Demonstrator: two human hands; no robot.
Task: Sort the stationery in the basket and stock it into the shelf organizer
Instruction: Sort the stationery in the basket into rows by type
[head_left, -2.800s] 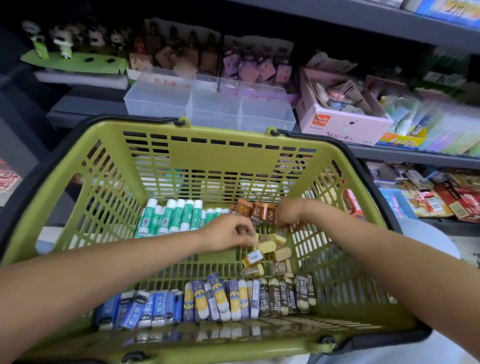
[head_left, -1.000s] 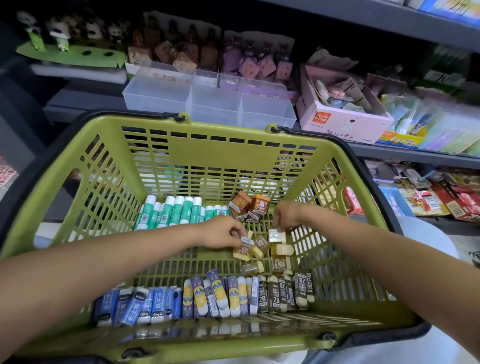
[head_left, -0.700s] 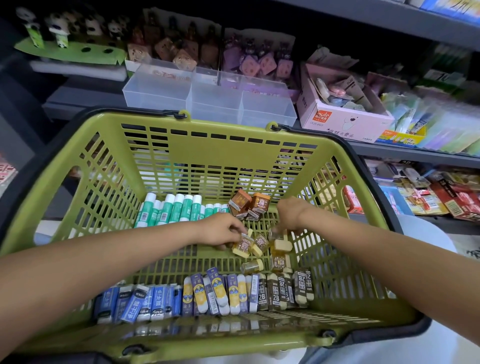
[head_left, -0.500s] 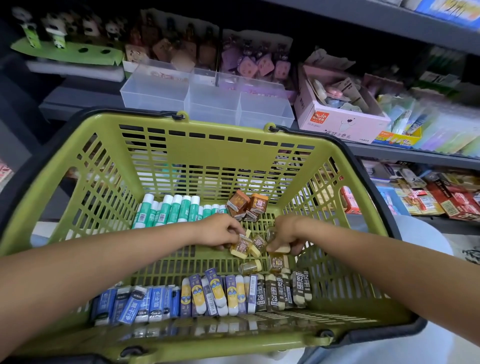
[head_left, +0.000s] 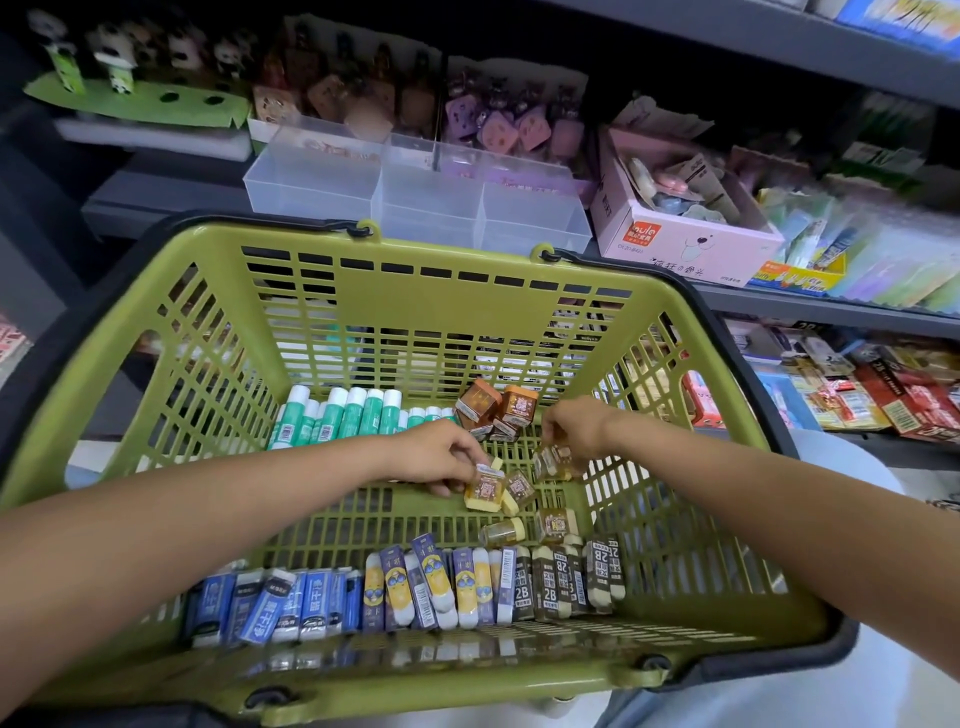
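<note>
A green basket (head_left: 426, 291) holds sorted stationery: green glue sticks (head_left: 343, 421) at the back left, brown boxes (head_left: 496, 408) at the back, blue erasers (head_left: 280, 605), yellow-and-purple erasers (head_left: 431, 584) and dark 2B erasers (head_left: 566, 574) along the front. Small yellow erasers (head_left: 556, 522) lie loose in the middle. My left hand (head_left: 441, 457) pinches a yellow eraser (head_left: 485, 491) on the basket floor. My right hand (head_left: 574, 428) holds another small yellow eraser (head_left: 553, 462) just above the floor. The clear shelf organizer (head_left: 415, 197) stands behind the basket, its compartments bare.
A pink cardboard box (head_left: 680, 244) of small items stands right of the organizer. Animal-shaped goods (head_left: 498, 124) fill the shelf behind it. Packaged stationery (head_left: 883, 400) crowds the lower shelf at the right. A panda display (head_left: 119, 83) sits at the far left.
My right hand dipped to the loose yellow erasers, took one and has lifted slightly toward the back. My left hand stayed on the eraser cluster, keeping its pinch.
</note>
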